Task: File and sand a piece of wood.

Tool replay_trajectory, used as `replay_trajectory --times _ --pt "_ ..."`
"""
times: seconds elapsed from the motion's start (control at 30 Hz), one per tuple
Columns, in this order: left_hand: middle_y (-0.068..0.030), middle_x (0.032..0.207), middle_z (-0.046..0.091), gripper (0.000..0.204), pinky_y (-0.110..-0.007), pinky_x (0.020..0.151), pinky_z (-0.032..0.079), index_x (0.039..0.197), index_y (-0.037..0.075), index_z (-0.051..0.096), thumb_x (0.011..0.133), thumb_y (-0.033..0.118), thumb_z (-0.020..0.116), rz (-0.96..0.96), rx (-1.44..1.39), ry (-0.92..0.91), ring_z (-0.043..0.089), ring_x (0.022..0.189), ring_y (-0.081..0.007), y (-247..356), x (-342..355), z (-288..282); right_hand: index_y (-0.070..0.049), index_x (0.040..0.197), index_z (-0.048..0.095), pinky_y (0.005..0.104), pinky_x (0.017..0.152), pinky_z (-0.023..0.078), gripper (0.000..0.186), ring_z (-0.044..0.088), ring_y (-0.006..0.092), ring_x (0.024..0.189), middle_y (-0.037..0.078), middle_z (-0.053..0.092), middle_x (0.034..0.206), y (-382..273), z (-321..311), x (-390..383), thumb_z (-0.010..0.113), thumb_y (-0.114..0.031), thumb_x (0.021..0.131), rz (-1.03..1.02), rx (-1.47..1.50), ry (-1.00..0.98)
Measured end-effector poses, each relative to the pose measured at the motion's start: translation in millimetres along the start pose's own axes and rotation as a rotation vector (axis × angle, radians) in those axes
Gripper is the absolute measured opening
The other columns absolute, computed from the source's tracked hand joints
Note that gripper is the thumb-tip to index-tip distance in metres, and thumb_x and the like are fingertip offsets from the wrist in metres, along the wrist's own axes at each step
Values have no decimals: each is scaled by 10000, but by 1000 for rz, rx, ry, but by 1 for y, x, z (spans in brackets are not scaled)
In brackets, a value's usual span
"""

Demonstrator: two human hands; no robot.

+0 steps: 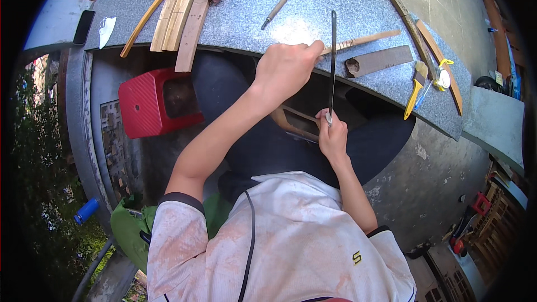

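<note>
My left hand (288,70) is closed at the table's near edge, fingers curled round the near end of a thin wooden strip (369,39). The strip points away to the right over the tabletop and bears dark marks near my thumb. My right hand (334,137) is closed low over my lap. In it is the lower end of a long, narrow, dark metal blade (333,72), upright in view, with a hole at its far tip. The blade passes across the strip; whether they touch, I cannot tell. Beside my right hand, a curved brown wooden piece (293,128) shows above my legs.
On the speckled grey table (251,28) lie wooden boards (193,22), a slim chisel-like tool (278,8), a dark wood block (380,61), a yellow-handled brush (415,89) and a tape measure (442,80). A red stool (142,103) stands underneath at left. A phone (84,27) lies far left.
</note>
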State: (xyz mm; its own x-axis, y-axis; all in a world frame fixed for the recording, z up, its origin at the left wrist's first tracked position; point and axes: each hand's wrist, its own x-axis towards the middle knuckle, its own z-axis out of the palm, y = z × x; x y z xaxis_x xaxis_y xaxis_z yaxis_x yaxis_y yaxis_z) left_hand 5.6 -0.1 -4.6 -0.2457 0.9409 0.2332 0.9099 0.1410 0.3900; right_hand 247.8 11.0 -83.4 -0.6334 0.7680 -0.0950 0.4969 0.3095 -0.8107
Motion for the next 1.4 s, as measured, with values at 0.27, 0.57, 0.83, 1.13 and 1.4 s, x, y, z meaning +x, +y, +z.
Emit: replay_trajectory --times 0.27,0.57,0.83,1.13,1.4 --pt "-106 696 699 172 -452 534 543 998 86 641 1027 239 714 -23 56 27 717 605 -336 0 -1 3 -52 1021 699 489 681 546 154 744 437 790 209 699 787 -8 -8 -3 573 -120 1079 42 -23 -41" --pt "-71 709 690 107 -413 556 562 981 102 652 971 181 723 28 126 60 713 595 -300 3 -8 6 -31 1014 690 487 682 555 113 743 448 794 220 706 791 -46 -29 46 593 -78 1048 -28 -84 -12" --pt "-57 712 675 67 -381 563 552 979 110 658 935 123 707 160 200 154 705 595 -276 6 -10 10 -24 1011 683 483 662 540 136 741 440 766 219 696 792 -15 -21 29 562 -64 1059 -33 -39 -8" --pt "-46 742 672 110 -369 624 553 999 106 649 899 104 693 118 203 83 718 643 -248 8 -10 10 -31 1031 675 501 689 563 93 741 459 805 211 729 821 22 -2 25 591 -67 1040 -87 -60 29" --pt "-42 798 667 131 -337 647 541 1015 104 652 888 106 687 126 244 46 712 659 -226 10 -13 8 -36 1030 676 516 673 564 94 743 461 804 209 728 820 -1 -3 35 586 -61 1040 -114 -63 46"
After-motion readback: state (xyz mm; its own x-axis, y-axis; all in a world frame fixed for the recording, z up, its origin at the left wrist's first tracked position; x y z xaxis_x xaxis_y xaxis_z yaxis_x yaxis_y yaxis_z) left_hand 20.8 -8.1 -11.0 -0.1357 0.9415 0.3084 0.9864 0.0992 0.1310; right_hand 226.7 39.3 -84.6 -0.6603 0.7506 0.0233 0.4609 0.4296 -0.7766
